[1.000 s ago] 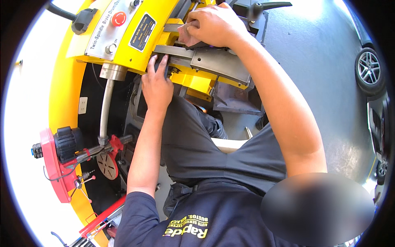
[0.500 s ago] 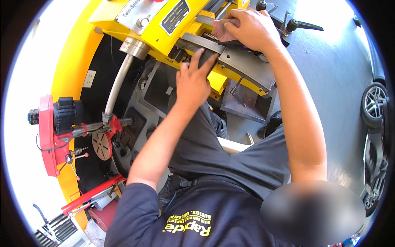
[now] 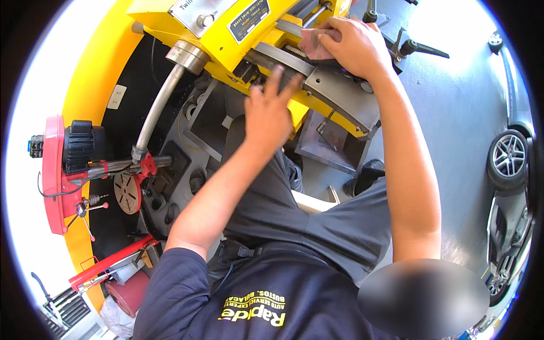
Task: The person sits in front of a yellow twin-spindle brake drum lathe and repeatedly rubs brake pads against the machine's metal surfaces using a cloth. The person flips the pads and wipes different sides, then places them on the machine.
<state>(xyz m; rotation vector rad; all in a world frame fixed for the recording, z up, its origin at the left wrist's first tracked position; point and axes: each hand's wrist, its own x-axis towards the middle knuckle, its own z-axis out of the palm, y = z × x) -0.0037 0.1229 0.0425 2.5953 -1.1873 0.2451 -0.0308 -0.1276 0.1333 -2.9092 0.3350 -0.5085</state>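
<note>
One pad (image 3: 317,44) half-hidden under right hand (image 3: 354,48)

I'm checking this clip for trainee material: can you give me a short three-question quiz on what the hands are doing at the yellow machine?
1. True or false: the right hand presses a cloth on the yellow machine.
2. Which best fits the left hand? A) gripping the red drill press B) raised with fingers spread, holding nothing C) resting on the car wheel
3. Fill in: a curved grey ____ runs down from the machine toward the red drill press.

Key: 1 true; 2 B; 3 hose.
</note>
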